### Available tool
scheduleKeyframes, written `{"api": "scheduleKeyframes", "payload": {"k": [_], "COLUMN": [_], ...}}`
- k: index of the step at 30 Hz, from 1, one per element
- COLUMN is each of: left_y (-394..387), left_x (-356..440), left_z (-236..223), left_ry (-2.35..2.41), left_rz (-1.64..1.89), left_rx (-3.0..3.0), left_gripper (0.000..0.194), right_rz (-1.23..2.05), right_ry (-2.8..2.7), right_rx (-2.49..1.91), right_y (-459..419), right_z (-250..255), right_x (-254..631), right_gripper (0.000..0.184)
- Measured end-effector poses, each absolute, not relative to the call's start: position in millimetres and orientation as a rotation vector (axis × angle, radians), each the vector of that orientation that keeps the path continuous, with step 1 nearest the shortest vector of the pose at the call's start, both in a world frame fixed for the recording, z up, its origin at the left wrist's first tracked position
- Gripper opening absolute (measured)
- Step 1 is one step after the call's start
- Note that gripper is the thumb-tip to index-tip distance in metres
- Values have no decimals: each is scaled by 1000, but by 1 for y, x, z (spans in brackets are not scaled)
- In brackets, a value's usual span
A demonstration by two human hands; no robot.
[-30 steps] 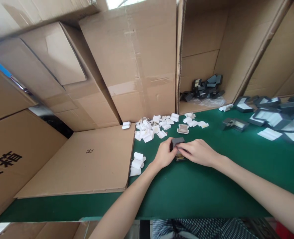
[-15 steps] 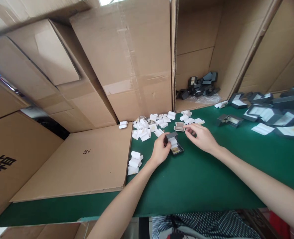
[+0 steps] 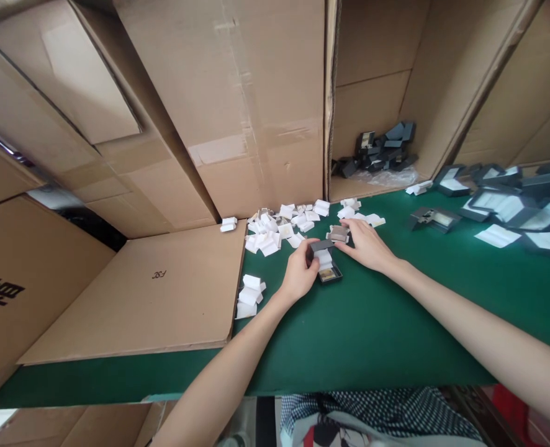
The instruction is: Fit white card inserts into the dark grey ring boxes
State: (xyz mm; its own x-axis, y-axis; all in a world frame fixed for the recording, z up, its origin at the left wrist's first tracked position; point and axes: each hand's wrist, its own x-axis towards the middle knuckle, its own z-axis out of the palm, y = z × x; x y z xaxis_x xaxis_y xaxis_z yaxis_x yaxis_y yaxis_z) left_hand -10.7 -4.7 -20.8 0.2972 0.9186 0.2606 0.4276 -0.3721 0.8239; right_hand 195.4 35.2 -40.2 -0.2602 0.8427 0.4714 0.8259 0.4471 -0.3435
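Note:
My left hand [image 3: 302,268] is closed around the left side of a small dark box [image 3: 331,274] with its lid raised; a white folded insert [image 3: 323,258] shows inside it. Just to the right, my right hand [image 3: 365,244] has its thumb and fingers around a small grey-brown folded insert [image 3: 338,233] near the table top. Behind both hands lies a loose heap of white folded inserts [image 3: 268,234]. A smaller group of white inserts [image 3: 250,296] lies left of my left wrist, beside the cardboard sheet.
A flat cardboard sheet [image 3: 135,298] covers the left of the green table [image 3: 377,347]. At the back, an open carton [image 3: 372,56] holds several dark boxes [image 3: 382,149]. More open dark boxes [image 3: 512,202] are piled at the right, with one open box [image 3: 434,220] nearer my right hand.
My right hand has moved slightly left, and its fingers have closed around the grey-brown insert. My left hand still holds the dark box. The camera view has shifted a little.

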Motion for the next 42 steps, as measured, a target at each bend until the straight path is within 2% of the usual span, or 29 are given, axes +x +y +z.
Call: {"api": "scheduleKeyframes", "payload": {"k": [7,11,15,22,31,34,38,42], "left_y": [-3,-7,-15,-24,-21,-20,-20,-20], "left_x": [-14,-15,-14,-11,-10,-10,-11,-12], "left_z": [-21,-12,-2,3,1,-1,-1,1], "left_ry": [1175,1157,1149,1043,955,992,1004,1041], "left_rz": [1117,1243,1372,1412,1542,1504,1467,1473], "left_rx": [1963,2132,2428,2697,2655,2638,2642,2569], "left_gripper": [48,53,46,46,50,54,48,43], "right_rz": [308,684,1032,1386,1477,1480,1449,1207], "right_ry": [-1944,-1675,-1405,-1257,-1263,-1282,-1365,-1435], "right_rx": [-1322,-1217,-1029,-735,-590,-620,-639,-745], "right_y": [24,17,0,-29,-34,-35,-34,-29], "right_z": [-36,-30,-17,2,4,3,2,2], "right_x": [200,196,183,158,161,161,160,166], "right_gripper": [59,65,57,45,25,28,33,39]}}
